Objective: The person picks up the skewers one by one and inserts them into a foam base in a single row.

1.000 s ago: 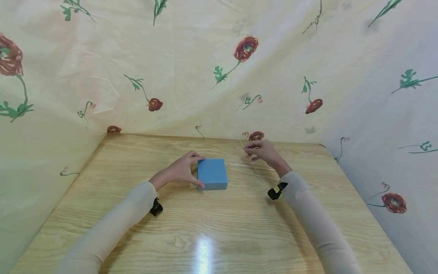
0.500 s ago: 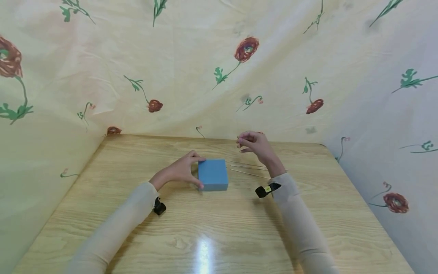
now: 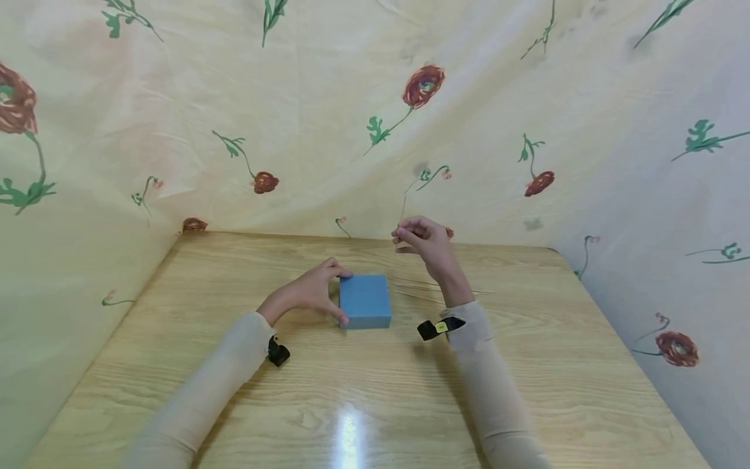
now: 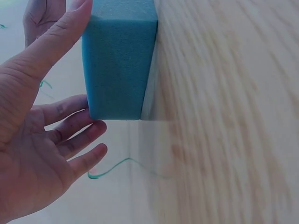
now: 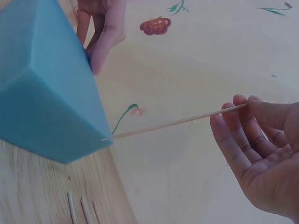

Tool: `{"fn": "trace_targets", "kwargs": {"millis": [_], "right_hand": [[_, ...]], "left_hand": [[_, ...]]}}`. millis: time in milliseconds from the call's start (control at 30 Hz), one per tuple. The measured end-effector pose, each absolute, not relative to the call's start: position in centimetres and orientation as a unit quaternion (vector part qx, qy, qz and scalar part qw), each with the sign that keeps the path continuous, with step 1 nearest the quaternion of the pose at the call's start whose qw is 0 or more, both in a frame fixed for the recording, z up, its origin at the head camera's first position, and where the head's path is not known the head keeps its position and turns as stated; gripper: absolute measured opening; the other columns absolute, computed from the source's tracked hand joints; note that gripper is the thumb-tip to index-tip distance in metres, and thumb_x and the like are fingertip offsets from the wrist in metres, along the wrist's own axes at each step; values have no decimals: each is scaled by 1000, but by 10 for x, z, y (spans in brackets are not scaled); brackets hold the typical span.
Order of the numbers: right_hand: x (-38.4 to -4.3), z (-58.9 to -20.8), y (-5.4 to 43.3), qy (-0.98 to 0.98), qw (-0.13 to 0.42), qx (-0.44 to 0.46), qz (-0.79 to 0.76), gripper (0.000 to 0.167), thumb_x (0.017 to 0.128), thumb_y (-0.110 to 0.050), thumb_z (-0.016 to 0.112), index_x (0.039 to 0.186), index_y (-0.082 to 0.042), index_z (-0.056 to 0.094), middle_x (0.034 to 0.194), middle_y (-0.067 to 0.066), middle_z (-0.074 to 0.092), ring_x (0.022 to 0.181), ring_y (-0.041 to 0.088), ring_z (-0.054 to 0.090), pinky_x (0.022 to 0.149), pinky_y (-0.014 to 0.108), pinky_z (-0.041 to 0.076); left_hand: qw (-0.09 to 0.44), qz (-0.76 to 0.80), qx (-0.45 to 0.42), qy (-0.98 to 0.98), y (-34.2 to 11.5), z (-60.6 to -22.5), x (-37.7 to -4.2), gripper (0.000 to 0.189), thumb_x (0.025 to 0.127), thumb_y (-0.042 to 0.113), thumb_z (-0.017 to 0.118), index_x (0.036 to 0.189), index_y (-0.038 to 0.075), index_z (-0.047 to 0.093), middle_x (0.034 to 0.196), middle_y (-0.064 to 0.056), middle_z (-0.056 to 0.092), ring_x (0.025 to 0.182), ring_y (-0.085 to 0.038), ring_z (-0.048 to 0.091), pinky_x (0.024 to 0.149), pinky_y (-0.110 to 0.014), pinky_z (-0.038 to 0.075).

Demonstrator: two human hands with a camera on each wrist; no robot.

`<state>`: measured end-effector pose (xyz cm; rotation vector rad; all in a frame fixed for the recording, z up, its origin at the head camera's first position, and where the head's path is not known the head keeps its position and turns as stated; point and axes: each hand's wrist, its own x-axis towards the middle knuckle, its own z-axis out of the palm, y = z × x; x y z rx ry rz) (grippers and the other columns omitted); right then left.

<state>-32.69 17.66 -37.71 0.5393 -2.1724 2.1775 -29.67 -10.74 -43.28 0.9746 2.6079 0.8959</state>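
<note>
A blue foam block (image 3: 364,301) lies flat on the wooden table. My left hand (image 3: 309,291) grips its left side, thumb at the near corner and a finger at the far corner; in the left wrist view the other fingers lie spread beside the block (image 4: 119,70). Raised behind and right of the block, my right hand (image 3: 429,246) pinches a thin wooden skewer (image 5: 177,122) between thumb and fingertips. In the right wrist view the skewer's far tip overlaps a corner of the block (image 5: 56,88); whether it touches, I cannot tell.
Several thin skewers (image 3: 418,284) lie on the table right of the block, partly behind the right wrist. The wooden table (image 3: 305,391) ends at a flower-printed cloth (image 3: 328,130) at the back and sides. Each wrist wears a black strap with a camera.
My right hand has lifted the skewer off the table area and moved left and up, closer to the block; the skewer now points upward. The left hand and block stay put.
</note>
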Motion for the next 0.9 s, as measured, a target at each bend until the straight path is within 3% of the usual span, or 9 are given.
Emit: {"fn": "trace_targets", "kwargs": {"millis": [167, 367, 533, 700, 900], "right_hand": [[-324, -376, 166, -682, 31, 189, 706, 17, 99, -5, 65, 111, 7, 63, 94, 0, 74, 86, 13, 70, 77, 34, 62], [-320, -374, 155, -673, 65, 216, 704, 20, 98, -1, 65, 113, 11, 61, 93, -2, 74, 86, 12, 71, 74, 31, 62], [-316, -374, 147, -682, 93, 234, 686, 17, 98, 1, 64, 114, 5, 64, 94, -2, 73, 88, 11, 71, 76, 29, 62], [-314, -375, 140, -686, 118, 247, 674, 25, 98, 3, 64, 120, 13, 63, 97, 4, 72, 88, 10, 70, 76, 27, 61], [-313, -381, 133, -687, 129, 256, 668, 21, 96, 1, 67, 111, 16, 67, 105, 18, 73, 88, 9, 71, 78, 28, 61]], "left_hand": [[109, 306, 331, 886, -107, -433, -297, 101, 66, 46, 96, 147, 6, 52, 131, -11, 48, 123, -27, 52, 109, -47, 45], [101, 304, 337, 885, -106, -432, -297, 100, 66, 46, 96, 145, 3, 53, 129, -11, 49, 123, -28, 53, 107, -47, 46], [101, 310, 335, 884, -106, -430, -296, 99, 65, 43, 97, 145, 3, 53, 128, -12, 49, 125, -29, 53, 108, -47, 46], [97, 311, 334, 885, -106, -430, -296, 98, 67, 43, 96, 145, 3, 53, 129, -12, 49, 126, -30, 52, 109, -48, 45], [107, 320, 331, 881, -107, -431, -296, 100, 67, 44, 96, 146, 4, 52, 128, -11, 48, 126, -31, 52, 108, -48, 45]]}}
